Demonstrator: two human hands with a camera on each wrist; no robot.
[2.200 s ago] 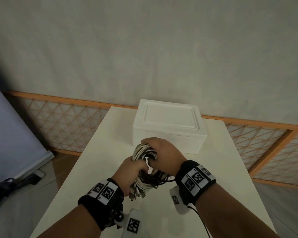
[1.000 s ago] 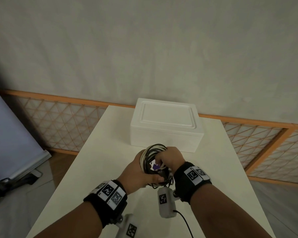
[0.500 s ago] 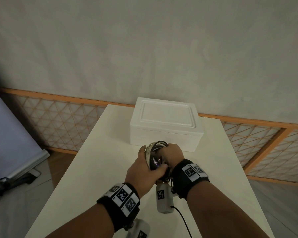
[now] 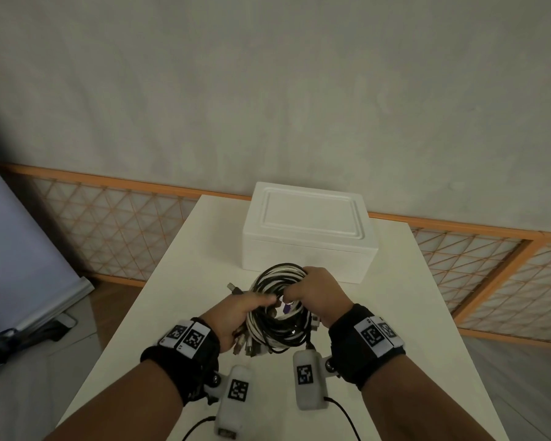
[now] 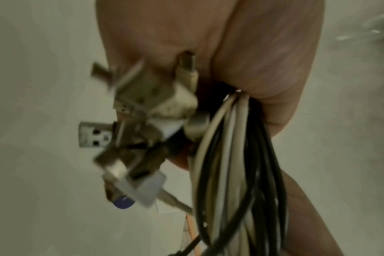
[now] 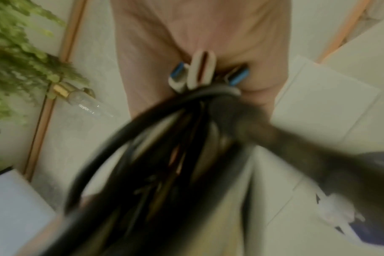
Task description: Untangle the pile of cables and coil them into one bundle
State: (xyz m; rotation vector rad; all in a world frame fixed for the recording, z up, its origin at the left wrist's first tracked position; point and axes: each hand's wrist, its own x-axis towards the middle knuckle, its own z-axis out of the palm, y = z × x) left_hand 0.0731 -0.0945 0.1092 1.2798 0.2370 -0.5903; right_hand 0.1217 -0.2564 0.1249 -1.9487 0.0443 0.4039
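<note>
A coil of black and white cables [image 4: 279, 283] hangs in the air above the white table [image 4: 178, 297], held between both hands. My left hand [image 4: 236, 316] grips the coil's left side, with several USB plugs [image 5: 94, 134] sticking out below the palm [image 5: 252, 43]. The right hand [image 4: 318, 292] grips the right side of the coil, fingers curled over the strands. In the right wrist view, black cables [image 6: 143, 138] and white and blue plugs [image 6: 201, 69] run out from under that palm, blurred.
A closed white foam box [image 4: 309, 230] stands on the table just behind the coil. An orange lattice fence [image 4: 109, 224] runs along the wall behind. Floor drops away on both sides of the narrow table.
The hands have turned the coil from edge-on to flatter and opened it wider. My left hand has slid down to the near-left side, and a plug end now sticks out at the left.
</note>
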